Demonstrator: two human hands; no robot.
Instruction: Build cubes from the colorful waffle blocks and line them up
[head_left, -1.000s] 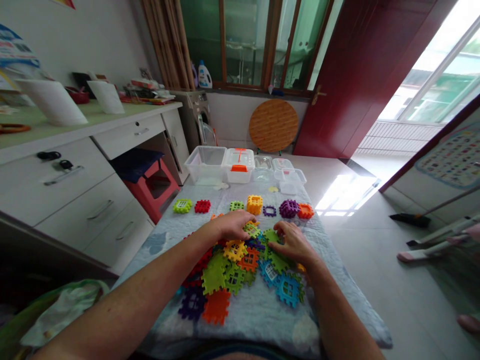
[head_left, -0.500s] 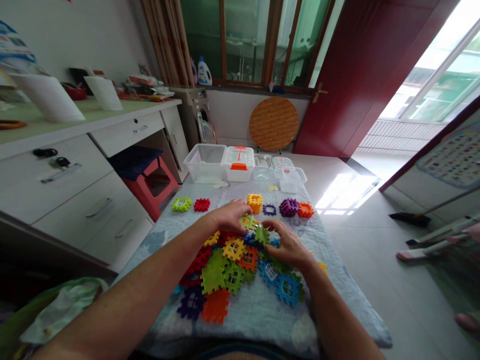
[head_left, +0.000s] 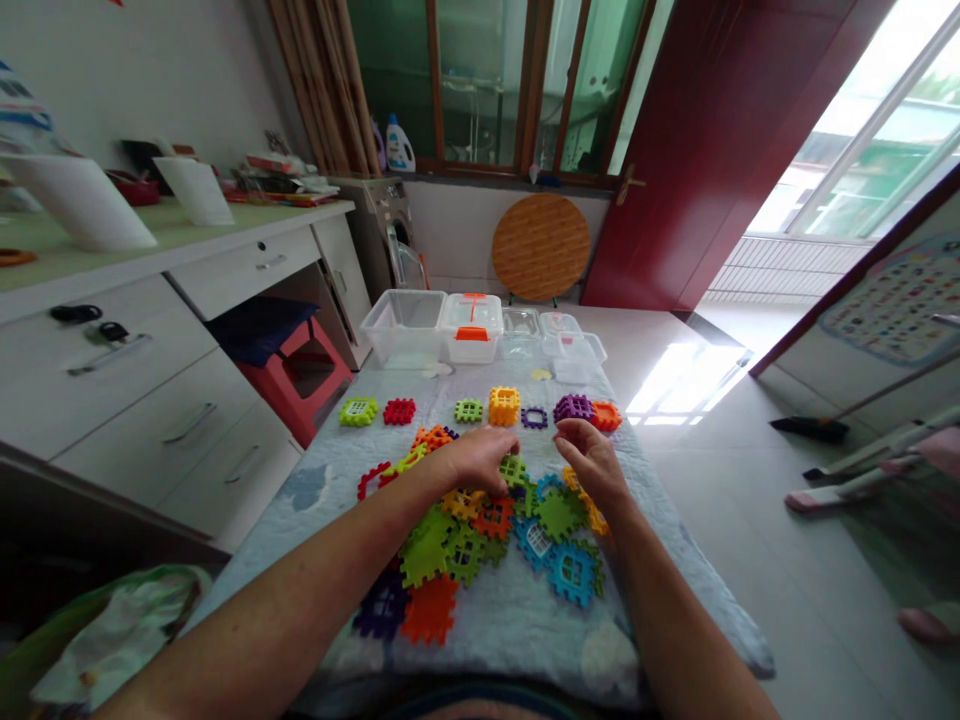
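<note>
Above the pile, pose: I have my left hand palm down, my right hand curled, both reaching forward.
Grip: both released, nothing held.
Surface: quilted blue blanket under the grip; white drawers to its left.
Blocks: interlocking plastic blocks heaped just beneath the grip; a row of blocks beyond it.

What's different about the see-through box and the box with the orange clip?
The see-through box has no lid on; the box with the orange clip has a white lid. The see-through box looks wider than the other. Both are plastic and stand side by side.
</note>
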